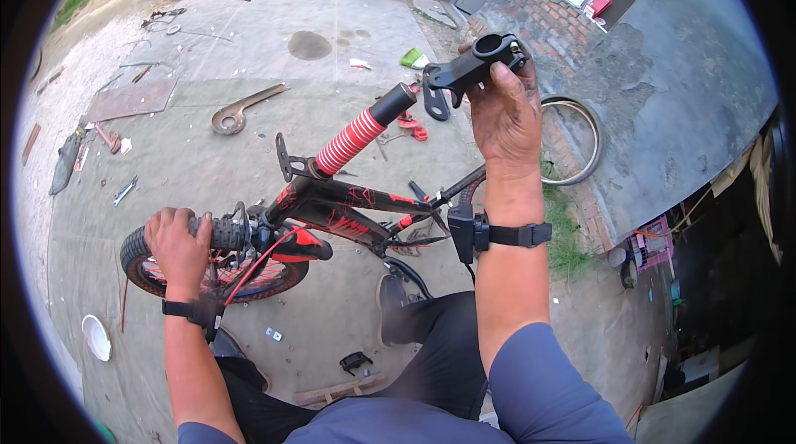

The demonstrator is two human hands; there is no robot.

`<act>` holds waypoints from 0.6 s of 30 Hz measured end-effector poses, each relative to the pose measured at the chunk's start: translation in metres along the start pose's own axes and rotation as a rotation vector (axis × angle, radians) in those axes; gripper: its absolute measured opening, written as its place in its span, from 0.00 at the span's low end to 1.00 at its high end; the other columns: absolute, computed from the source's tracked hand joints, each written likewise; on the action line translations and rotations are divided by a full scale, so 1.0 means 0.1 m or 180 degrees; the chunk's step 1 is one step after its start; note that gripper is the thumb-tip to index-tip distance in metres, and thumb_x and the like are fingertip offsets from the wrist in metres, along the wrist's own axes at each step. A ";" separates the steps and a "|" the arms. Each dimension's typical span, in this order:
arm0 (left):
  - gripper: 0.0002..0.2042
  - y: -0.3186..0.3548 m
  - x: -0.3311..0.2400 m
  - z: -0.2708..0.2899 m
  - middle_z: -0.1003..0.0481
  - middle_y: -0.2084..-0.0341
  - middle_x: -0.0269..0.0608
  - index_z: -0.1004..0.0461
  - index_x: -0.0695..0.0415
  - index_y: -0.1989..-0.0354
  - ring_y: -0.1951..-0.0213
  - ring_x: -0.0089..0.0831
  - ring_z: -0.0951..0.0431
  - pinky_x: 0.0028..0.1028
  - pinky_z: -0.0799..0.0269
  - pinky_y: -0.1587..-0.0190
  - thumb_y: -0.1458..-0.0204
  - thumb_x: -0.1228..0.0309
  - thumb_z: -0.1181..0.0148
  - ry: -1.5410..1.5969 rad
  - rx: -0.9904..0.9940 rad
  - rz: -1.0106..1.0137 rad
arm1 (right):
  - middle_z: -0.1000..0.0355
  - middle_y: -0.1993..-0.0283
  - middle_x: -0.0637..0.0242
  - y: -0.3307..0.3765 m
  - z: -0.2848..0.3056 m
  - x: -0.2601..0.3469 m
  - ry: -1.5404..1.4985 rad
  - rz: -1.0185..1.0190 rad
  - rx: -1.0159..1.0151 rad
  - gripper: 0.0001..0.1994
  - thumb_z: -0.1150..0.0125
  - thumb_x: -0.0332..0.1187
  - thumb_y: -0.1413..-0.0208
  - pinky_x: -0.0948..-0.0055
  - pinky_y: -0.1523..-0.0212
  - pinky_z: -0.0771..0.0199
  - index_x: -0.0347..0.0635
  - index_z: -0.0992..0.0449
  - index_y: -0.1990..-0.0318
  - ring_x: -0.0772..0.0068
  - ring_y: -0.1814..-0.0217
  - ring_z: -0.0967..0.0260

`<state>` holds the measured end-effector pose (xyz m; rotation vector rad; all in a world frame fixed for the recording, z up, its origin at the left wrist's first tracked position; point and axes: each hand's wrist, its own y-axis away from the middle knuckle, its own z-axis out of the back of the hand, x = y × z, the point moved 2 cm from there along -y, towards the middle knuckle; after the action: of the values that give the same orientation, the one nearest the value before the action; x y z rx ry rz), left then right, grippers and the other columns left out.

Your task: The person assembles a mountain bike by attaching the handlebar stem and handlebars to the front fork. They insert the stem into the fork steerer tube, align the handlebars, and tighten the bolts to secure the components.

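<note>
Black angular metal stem (pixel 471 71), ribbed rubber handlebar grip (pixel 222 233)

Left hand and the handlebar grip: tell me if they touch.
Touching. The head view shows the left hand wrapped around the black grip, fingers curled over it.

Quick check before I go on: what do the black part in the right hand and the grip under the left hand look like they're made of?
The black stem part in the right hand looks like metal with a matte black coating: rigid, with clamp rings and hard edges. The handlebar grip under the left hand looks like dark rubber, ribbed and dull. The red-and-white ribbed sleeve on the bicycle is probably rubber or plastic; that much stays open.
</note>
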<state>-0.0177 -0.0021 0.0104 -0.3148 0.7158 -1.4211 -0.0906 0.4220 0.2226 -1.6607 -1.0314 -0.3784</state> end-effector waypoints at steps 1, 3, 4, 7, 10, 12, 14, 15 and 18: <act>0.13 0.00 0.00 0.00 0.24 0.65 0.42 0.20 0.57 0.67 0.53 0.47 0.27 0.44 0.37 0.42 0.50 0.59 0.30 0.0004 -0.0003 -0.0004 | 0.24 0.47 0.58 0.00 -0.01 0.02 0.0067 -0.0003 0.0039 0.21 0.35 0.26 0.42 0.48 0.37 0.25 0.44 0.28 0.41 0.53 0.40 0.25; 0.13 0.00 0.00 0.00 0.24 0.65 0.43 0.20 0.57 0.68 0.53 0.47 0.27 0.44 0.37 0.43 0.50 0.59 0.30 -0.0013 -0.0015 -0.0013 | 0.24 0.48 0.56 0.00 -0.05 0.04 0.0154 -0.0072 0.0100 0.21 0.35 0.27 0.42 0.49 0.41 0.22 0.44 0.27 0.40 0.51 0.41 0.24; 0.13 0.00 0.00 0.00 0.24 0.65 0.43 0.20 0.57 0.68 0.54 0.47 0.27 0.44 0.37 0.43 0.50 0.59 0.30 -0.0023 -0.0021 -0.0017 | 0.24 0.49 0.56 0.00 -0.07 0.06 0.0174 -0.0134 0.0124 0.23 0.34 0.26 0.43 0.52 0.45 0.19 0.44 0.28 0.39 0.51 0.42 0.23; 0.14 0.00 0.01 0.01 0.24 0.64 0.44 0.19 0.57 0.66 0.53 0.47 0.26 0.44 0.35 0.44 0.48 0.58 0.32 -0.0054 0.0048 -0.0052 | 0.25 0.50 0.56 -0.01 -0.12 0.13 0.0370 -0.0308 0.0268 0.27 0.33 0.26 0.43 0.57 0.50 0.15 0.43 0.30 0.36 0.54 0.45 0.22; 0.14 0.00 0.01 0.02 0.23 0.64 0.44 0.19 0.57 0.66 0.54 0.47 0.26 0.44 0.35 0.45 0.48 0.58 0.32 -0.0065 0.0053 -0.0060 | 0.25 0.51 0.59 0.00 -0.15 0.17 0.0811 -0.0425 0.0403 0.30 0.30 0.29 0.44 0.63 0.49 0.17 0.42 0.31 0.33 0.62 0.49 0.22; 0.13 0.00 0.00 0.01 0.24 0.65 0.43 0.20 0.57 0.68 0.54 0.47 0.26 0.44 0.36 0.44 0.49 0.59 0.31 -0.0001 -0.0012 -0.0041 | 0.25 0.51 0.61 -0.02 -0.14 0.19 0.1336 -0.0473 0.0536 0.32 0.28 0.30 0.45 0.68 0.49 0.19 0.41 0.32 0.32 0.68 0.51 0.24; 0.13 0.01 0.00 0.01 0.24 0.66 0.42 0.20 0.56 0.68 0.54 0.47 0.27 0.44 0.37 0.43 0.50 0.59 0.30 0.0036 -0.0039 -0.0023 | 0.26 0.51 0.63 -0.06 -0.13 0.20 0.2014 -0.0511 0.0711 0.34 0.26 0.31 0.46 0.72 0.49 0.22 0.40 0.32 0.31 0.74 0.53 0.26; 0.13 0.01 0.00 0.01 0.24 0.66 0.42 0.20 0.56 0.68 0.54 0.47 0.27 0.44 0.37 0.43 0.50 0.59 0.30 0.0042 -0.0032 -0.0014 | 0.26 0.53 0.65 -0.04 -0.20 0.25 0.2107 -0.0675 0.0754 0.33 0.25 0.30 0.47 0.75 0.51 0.24 0.38 0.32 0.33 0.78 0.54 0.29; 0.13 0.00 0.00 0.00 0.24 0.66 0.42 0.20 0.56 0.68 0.54 0.46 0.27 0.43 0.37 0.44 0.50 0.59 0.30 0.0038 -0.0038 -0.0025 | 0.26 0.54 0.65 -0.10 -0.22 0.25 0.2607 -0.0598 0.0988 0.31 0.25 0.27 0.48 0.76 0.53 0.24 0.37 0.31 0.37 0.78 0.54 0.29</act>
<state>-0.0170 -0.0021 0.0104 -0.3190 0.7338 -1.4277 -0.0784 0.4136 0.2537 -0.9746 -0.5759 -0.8842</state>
